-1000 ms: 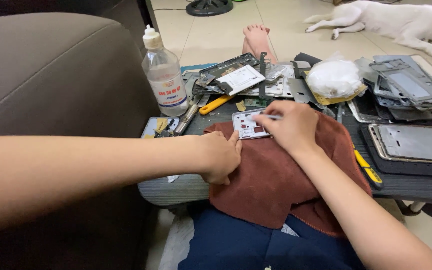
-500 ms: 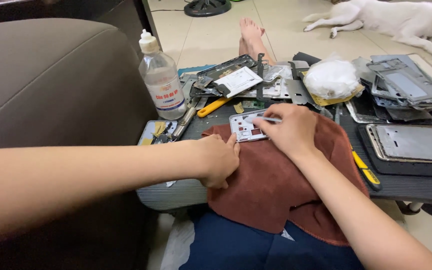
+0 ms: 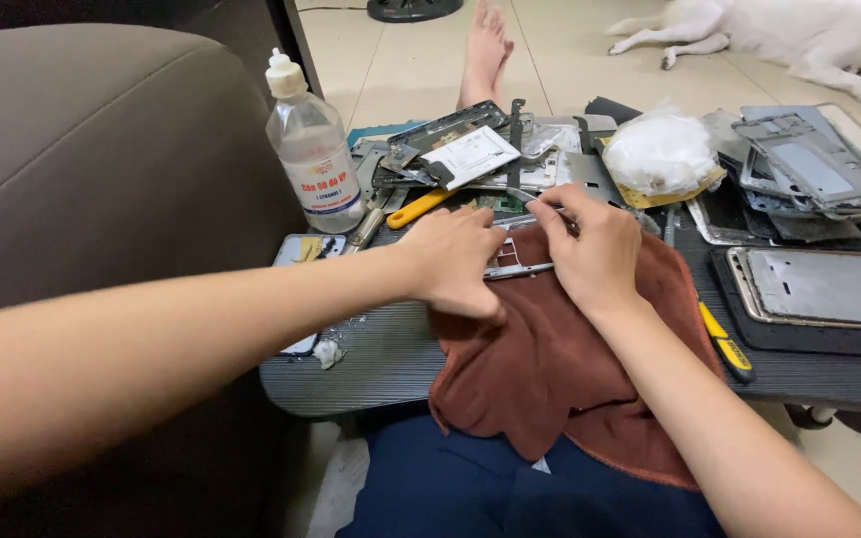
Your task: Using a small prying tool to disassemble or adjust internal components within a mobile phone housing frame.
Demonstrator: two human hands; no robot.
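seated at a low dark table [image 3: 590, 369], working a small metal frame part [image 3: 512, 257] laid on a brown cloth [image 3: 550, 369]. left hand [image 3: 455, 261] pressed flat with fingers curled together on the part's near edge, pinning it rather than gripping it. right hand [image 3: 590, 244] pinched shut on slim tweezers [image 3: 535, 197], tips aimed at the part's far end; the part itself just left of and beneath that pinch, between the 2 hands. risks, as judged: tweezers skidding off smooth metal and scratching it, or the cloth sliding toward the lap and carrying the part off the edge. clear liquid bottle [image 3: 316, 149] near the left wrist, open to a knock.
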